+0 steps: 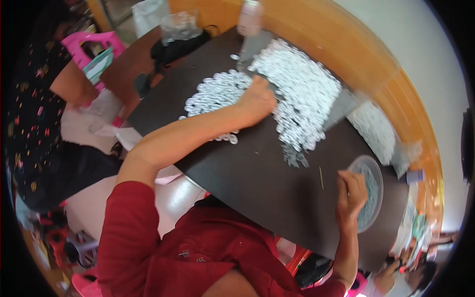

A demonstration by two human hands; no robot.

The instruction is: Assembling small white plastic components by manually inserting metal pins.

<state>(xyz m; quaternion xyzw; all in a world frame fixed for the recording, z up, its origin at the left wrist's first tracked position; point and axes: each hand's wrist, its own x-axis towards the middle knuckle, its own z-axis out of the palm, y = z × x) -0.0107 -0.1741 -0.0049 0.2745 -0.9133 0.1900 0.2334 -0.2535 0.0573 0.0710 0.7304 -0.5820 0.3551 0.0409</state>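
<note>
Presently: your left hand [257, 99] lies flat on the white ring pile [297, 94] at 12 o'clock, raking | your right hand [350, 195] pinches the clear dish [377, 173] rim at 4 o'clock, steadying it.

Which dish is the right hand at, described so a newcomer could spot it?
Start at the dark table and follow its near right edge. The right hand rests on a round clear dish of small pale pieces, the only container there; the white rings lie loose.
</note>
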